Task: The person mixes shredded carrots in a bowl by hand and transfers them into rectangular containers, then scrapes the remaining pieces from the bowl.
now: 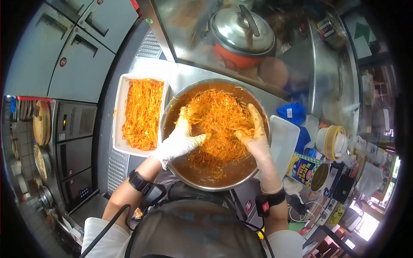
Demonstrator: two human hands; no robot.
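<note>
Shredded orange strands point(219, 124) in the steel bowl point(206, 186) are cupped between left hand point(178, 139) and right hand point(257, 134), grips wide.

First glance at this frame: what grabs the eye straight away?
The heap of bright orange shredded strands in the big metal bowl at centre, with the gloved left hand and right hand pressed against it from either side. Left of the bowl, a white tray holds more of the same.

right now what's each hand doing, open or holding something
Left hand: open, gloved, cupped against the orange noodles in the metal bowl.
Right hand: open, gloved, pressed on the same pile.
</note>
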